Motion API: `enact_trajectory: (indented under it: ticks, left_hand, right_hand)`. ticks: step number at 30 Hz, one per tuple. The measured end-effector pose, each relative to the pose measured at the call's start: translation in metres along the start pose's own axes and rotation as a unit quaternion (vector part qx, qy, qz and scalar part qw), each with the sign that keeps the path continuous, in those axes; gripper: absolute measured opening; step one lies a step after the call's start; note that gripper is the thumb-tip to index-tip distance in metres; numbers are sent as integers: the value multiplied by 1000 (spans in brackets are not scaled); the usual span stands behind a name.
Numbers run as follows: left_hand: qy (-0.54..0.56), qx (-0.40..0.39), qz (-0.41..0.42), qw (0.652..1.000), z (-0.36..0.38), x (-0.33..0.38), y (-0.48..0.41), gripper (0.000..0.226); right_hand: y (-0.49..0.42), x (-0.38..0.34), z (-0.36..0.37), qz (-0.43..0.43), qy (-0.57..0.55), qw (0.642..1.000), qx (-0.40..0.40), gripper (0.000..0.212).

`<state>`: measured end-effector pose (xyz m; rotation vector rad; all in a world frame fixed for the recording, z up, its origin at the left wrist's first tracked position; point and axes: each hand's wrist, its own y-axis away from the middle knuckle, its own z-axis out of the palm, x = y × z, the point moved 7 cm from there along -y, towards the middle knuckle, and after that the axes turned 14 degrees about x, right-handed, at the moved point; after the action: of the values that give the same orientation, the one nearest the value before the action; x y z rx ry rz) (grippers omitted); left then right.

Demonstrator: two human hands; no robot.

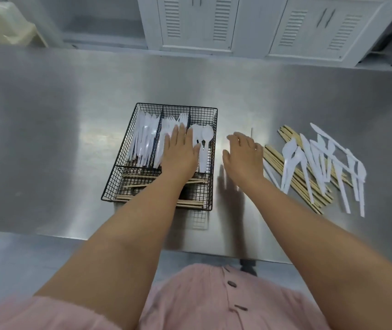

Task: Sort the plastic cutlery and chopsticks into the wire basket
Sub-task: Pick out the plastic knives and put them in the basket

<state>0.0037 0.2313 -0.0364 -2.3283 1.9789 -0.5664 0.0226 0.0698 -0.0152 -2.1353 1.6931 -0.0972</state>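
Left hand [181, 152]: grip released, flat over wire basket [208, 158] forks — likely levelling them.
Right hand [243, 156]: grip released, empty; unsorted pile [318, 163] just beside, on worktop [47, 139].

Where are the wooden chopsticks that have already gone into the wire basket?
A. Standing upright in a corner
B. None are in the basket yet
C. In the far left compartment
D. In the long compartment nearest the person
D: the chopsticks lie flat in the wire basket's near compartment, which runs crosswise; the far compartments hold white plastic cutlery.
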Motion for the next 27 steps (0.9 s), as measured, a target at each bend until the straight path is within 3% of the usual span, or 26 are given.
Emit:
enact_trajectory:
  ticks: [3, 6, 10, 15, 21, 23, 27]
  left_hand:
    - [30, 27, 58, 998, 5, 48, -4, 52]
    - [48, 51, 113, 991, 8, 92, -3, 40]
    - [46, 50, 147, 987, 19, 137, 0, 22]
    - [-24, -43, 119, 992, 45, 164, 2, 39]
    - [-51, -95, 33, 994, 63, 178, -1, 54]
    - [-59, -102, 7, 993, 66, 182, -3, 53]
    - [-42, -141, -65, 987, 71, 188, -5, 32]
  right_hand:
    - [11, 59, -19, 107, 67, 992, 25, 36]
    - [25, 110, -29, 206, 116, 972, -5, 36]
    - [42, 159, -28, 266, 132, 954, -45, 61]
    - [48, 184, -23, 269, 167, 946, -76, 84]
    - [38, 189, -16, 219, 187, 952, -102, 90]
    - [34, 188, -14, 210, 183, 954, -108, 85]
    - [29, 192, -11, 216, 160, 957, -107, 49]
